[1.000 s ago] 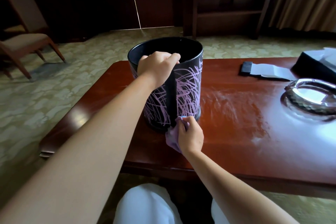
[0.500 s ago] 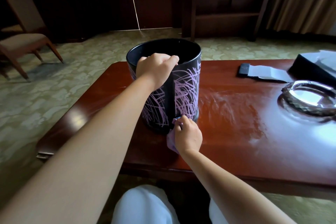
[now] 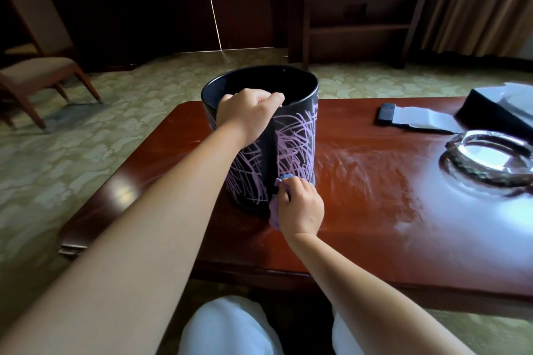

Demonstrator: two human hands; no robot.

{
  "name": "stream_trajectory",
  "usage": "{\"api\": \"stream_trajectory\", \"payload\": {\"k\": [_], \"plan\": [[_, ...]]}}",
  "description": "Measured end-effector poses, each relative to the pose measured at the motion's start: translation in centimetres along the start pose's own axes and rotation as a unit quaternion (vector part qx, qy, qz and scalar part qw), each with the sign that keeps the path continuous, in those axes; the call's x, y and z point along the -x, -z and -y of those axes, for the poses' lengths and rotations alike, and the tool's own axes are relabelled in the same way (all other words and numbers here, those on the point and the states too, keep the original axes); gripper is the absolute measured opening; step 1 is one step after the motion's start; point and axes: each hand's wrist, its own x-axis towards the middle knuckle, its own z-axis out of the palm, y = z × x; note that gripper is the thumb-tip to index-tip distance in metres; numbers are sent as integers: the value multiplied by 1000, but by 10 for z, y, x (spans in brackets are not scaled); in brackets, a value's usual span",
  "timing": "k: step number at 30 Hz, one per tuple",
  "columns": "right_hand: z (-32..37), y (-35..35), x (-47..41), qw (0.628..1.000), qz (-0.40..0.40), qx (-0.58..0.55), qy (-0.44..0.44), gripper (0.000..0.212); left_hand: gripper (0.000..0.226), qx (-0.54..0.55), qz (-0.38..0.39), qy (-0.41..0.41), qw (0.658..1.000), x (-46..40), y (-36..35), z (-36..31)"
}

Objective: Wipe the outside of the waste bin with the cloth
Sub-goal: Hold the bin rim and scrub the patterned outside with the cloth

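Nearest, the right hand [image 3: 301, 206] bunches a small lilac cloth [image 3: 275, 204] and presses it low against the near side of the round black waste bin with purple scribble lines [image 3: 294, 141], which stands upright on the glossy reddish wooden table [image 3: 375, 210]. Higher up, the left hand [image 3: 248, 114] curls over the bin's near rim, gripping it. Farther right sits a clear glass ashtray [image 3: 490, 155]

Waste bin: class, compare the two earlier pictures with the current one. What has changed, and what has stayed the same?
The right hand, gripping the purple cloth, has slid slightly up the lower wall of the waste bin, still near its base. Nothing was taken hold of or let go. The left hand keeps gripping the rim, and the bin stands in the same spot on the table, purple scribbles still on it.
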Motion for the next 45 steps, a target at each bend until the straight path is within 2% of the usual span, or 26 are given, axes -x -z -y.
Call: {"api": "stream_trajectory", "payload": {"k": [4, 7, 10, 14, 15, 20, 24, 26, 29, 31, 33, 35, 39, 41, 43, 45], "plan": [[-4, -2, 7, 998, 50, 4, -29, 8, 61, 2, 5, 1, 1000, 0, 1, 0], [0, 1, 2, 999, 14, -17, -23, 5, 55, 1, 2, 5, 1000, 0, 2, -1], [4, 4, -5, 1000, -9, -23, -6, 2, 58, 3, 1, 7, 1000, 0, 1, -1], [1, 6, -1, 995, 93, 2, -40, 5, 53, 2, 0, 13, 1000, 0, 2, -2], [2, 6, -2, 995, 95, -1, -44, 6, 53, 2, 1, 15, 1000, 0, 2, -2], [14, 10, -12, 1000, -7, -22, -22, 4, 50, -2, 3, 26, 1000, 0, 3, -3], [6, 9, -5, 992, 111, 15, -65, 11, 51, -1, -3, 25, 1000, 0, 2, -2], [6, 11, -6, 995, 83, -7, -51, 10, 50, -3, -5, 26, 1000, 0, 2, -2], [11, 11, -13, 1000, -11, -23, -8, 14, 49, -8, 0, 27, 1000, 1, 3, -4], [10, 10, -14, 1000, -12, -19, 12, 13, 49, -8, 2, 27, 1000, 1, 3, -4], [6, 8, -11, 1000, 8, -10, 15, 1, 49, -10, 2, 27, 1000, 1, 3, -3], [5, 8, -8, 1000, 19, -8, 10, 7, 50, -7, 3, 28, 1000, 1, 3, -3], [12, 12, -17, 999, -29, -25, 6, 2, 49, -4, -1, 22, 1000, 2, 0, -1], [12, 16, -16, 1000, -5, -11, 3, 4, 49, -5, -2, 17, 1000, 3, -2, 0], [9, 17, -13, 998, 58, 7, -22, 8, 49, -4, -4, 19, 1000, 4, -3, 2], [7, 17, -14, 997, 66, -1, -26, 10, 49, 2, -6, 21, 1000, 3, -3, 2]]}}
